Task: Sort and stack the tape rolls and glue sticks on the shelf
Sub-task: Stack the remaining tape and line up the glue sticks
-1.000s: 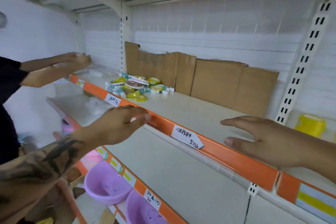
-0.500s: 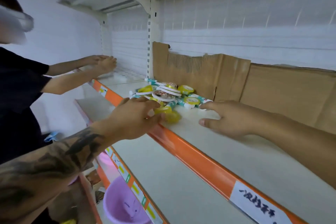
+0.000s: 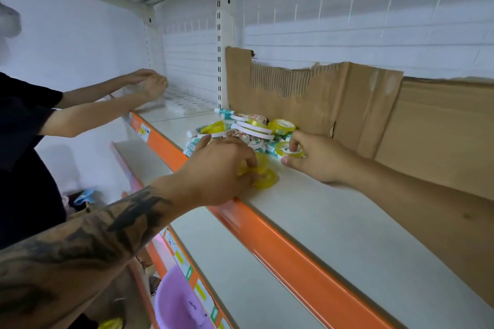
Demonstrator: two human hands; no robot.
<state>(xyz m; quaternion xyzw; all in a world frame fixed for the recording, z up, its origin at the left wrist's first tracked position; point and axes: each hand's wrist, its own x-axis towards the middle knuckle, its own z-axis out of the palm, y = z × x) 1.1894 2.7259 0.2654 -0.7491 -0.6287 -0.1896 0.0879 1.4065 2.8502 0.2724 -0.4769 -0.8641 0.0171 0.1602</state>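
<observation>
A heap of tape rolls (image 3: 251, 127) and white-and-teal glue sticks (image 3: 193, 145) lies on the white shelf (image 3: 334, 222) against a cardboard backing. My left hand (image 3: 219, 171) rests at the shelf's front edge, fingers closed on yellow tape rolls (image 3: 263, 173) at the near side of the heap. My right hand (image 3: 318, 157) is at the heap's right side, thumb and fingers pinching a small yellow tape roll (image 3: 287, 149). Part of the heap is hidden behind both hands.
Torn cardboard (image 3: 374, 109) lines the back of the shelf. An orange strip (image 3: 294, 243) runs along its front edge. Another person's arms (image 3: 120, 107) reach into the bay to the left. Purple bowls (image 3: 179, 302) sit on a lower shelf.
The view has swung left and closer to the heap. Both my hands have moved in from the shelf edge onto the tape rolls and closed on them.
</observation>
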